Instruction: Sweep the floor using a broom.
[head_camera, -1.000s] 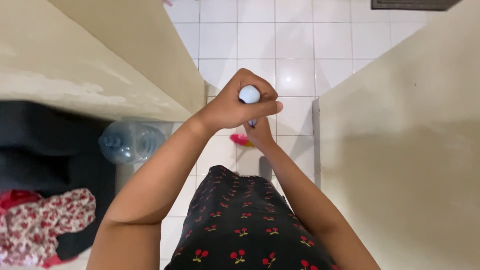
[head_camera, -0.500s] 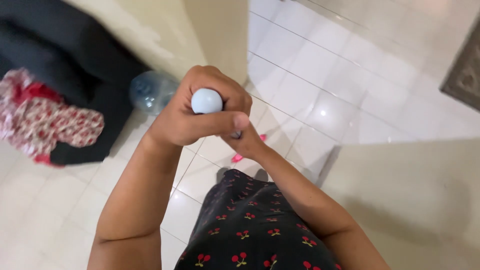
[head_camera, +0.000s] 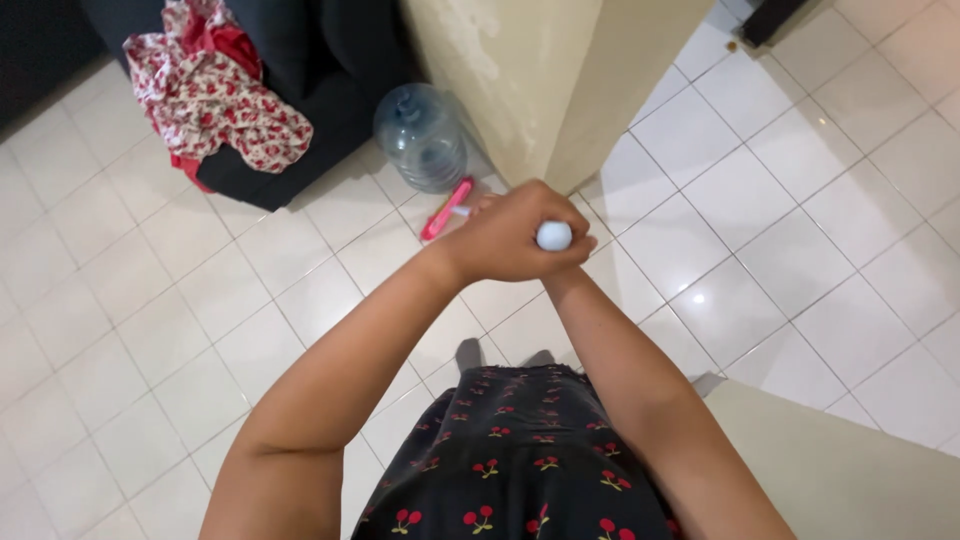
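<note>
While both arms reach forward from the bottom of the frame, the left hand (head_camera: 500, 235) sits at centre, fingers curled tight and pressed together around the top of a white handle (head_camera: 553, 235), whose rounded end pokes out on the right side of the fist. Right hand (head_camera: 572, 272) is mostly hidden under the left one; only wrist and a sliver show, so its finger state cannot be told, though it appears to meet the same handle just below. Handle runs down and away from the camera; its lower end carries a pink brush head (head_camera: 446, 208) lying on the white tiled floor (head_camera: 200, 300), just left of the fist, upper centre.

Clear water jug (head_camera: 424, 135) stands on the floor just above the brush head, near it, against the foot of a cream wall corner (head_camera: 530, 70) at top centre. Dark sofa (head_camera: 300, 60) fills the upper left, with a red-and-white floral cloth (head_camera: 215, 95) heaped on it. Black dress with a red cherry print (head_camera: 510, 460) is at bottom centre. Cream surface (head_camera: 850, 470) takes the lower right corner.
</note>
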